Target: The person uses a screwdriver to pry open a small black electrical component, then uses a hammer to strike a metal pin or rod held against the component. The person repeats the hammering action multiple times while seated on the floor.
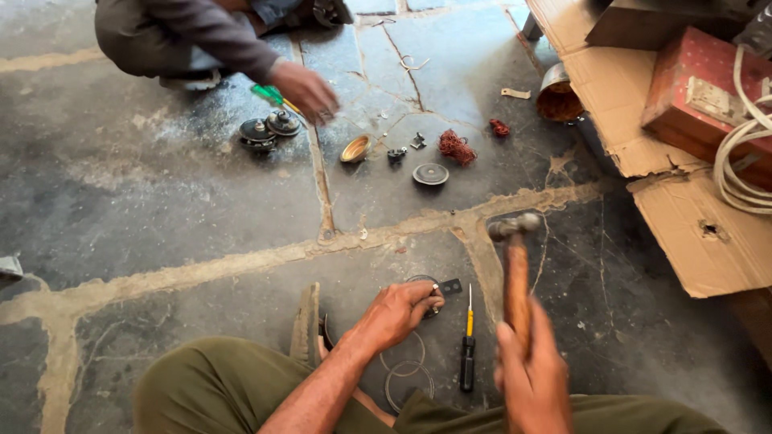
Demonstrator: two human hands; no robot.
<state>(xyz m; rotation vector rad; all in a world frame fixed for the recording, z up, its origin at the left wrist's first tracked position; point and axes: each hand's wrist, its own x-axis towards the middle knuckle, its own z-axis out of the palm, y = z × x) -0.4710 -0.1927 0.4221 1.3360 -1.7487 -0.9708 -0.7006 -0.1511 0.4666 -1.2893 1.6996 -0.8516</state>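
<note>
My right hand grips the wooden handle of a hammer, whose metal head is raised above the stone floor. My left hand presses down on a small round metal part lying on the floor, fingers closed over its edge. A screwdriver with a yellow and black handle lies between my hands. Thin wire rings lie below my left hand.
Another person crouches at the top, one hand by a green-handled tool and two round dark parts. A brass cup, a disc, copper wire tangles, cardboard and a red box lie around.
</note>
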